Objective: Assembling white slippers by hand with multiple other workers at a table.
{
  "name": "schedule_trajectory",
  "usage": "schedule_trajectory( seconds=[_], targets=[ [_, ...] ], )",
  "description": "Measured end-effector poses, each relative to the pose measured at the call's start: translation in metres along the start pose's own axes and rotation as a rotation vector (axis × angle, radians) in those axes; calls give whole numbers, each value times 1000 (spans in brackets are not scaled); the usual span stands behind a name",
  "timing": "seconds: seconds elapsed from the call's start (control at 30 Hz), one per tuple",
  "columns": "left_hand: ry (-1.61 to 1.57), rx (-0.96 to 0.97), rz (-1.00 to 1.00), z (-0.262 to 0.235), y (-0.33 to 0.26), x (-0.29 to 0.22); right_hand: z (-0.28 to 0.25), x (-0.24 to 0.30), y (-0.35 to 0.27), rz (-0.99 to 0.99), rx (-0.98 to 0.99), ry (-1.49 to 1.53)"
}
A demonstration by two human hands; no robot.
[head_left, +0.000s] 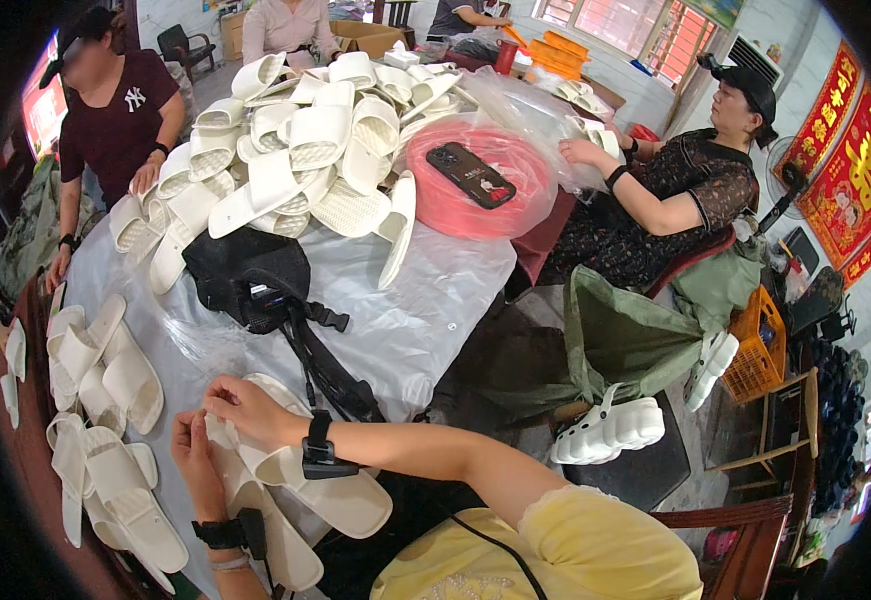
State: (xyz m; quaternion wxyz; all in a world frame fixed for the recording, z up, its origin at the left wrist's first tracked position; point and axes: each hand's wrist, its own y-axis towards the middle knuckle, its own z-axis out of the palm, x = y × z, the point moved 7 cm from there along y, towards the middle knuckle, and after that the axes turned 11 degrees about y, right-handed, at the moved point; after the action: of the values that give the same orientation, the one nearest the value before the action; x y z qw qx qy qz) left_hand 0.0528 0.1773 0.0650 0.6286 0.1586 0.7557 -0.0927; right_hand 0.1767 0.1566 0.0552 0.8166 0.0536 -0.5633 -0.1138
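Observation:
My left hand and my right hand meet over a pair of cream slide slippers at the table's near edge. The fingers of both hands are pinched together close to each other; whatever lies between them is too small to make out. One slipper extends below my hands, and its mate lies just right of it under my right wrist. My hands partly hide the upper parts of both slippers.
A large heap of slippers covers the table's far side. More slippers lie at the left. A black pouch with straps sits mid-table. A phone rests on a pink plastic bundle. Co-workers sit or stand around the table.

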Motion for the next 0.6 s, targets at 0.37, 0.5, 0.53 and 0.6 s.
schedule_trajectory(
  seconds=[0.37,0.5,0.53,0.6],
  targets=[
    [23,-13,12,2,-2,-8,2,-1,0,-29,18,22],
    [25,-15,15,1,-3,-13,1,0,0,-25,-7,-32],
    [24,-19,14,0,-2,-10,1,3,0,-58,-6,-111],
    [44,16,17,-2,1,-3,3,5,1,-65,5,-135]
  ],
)
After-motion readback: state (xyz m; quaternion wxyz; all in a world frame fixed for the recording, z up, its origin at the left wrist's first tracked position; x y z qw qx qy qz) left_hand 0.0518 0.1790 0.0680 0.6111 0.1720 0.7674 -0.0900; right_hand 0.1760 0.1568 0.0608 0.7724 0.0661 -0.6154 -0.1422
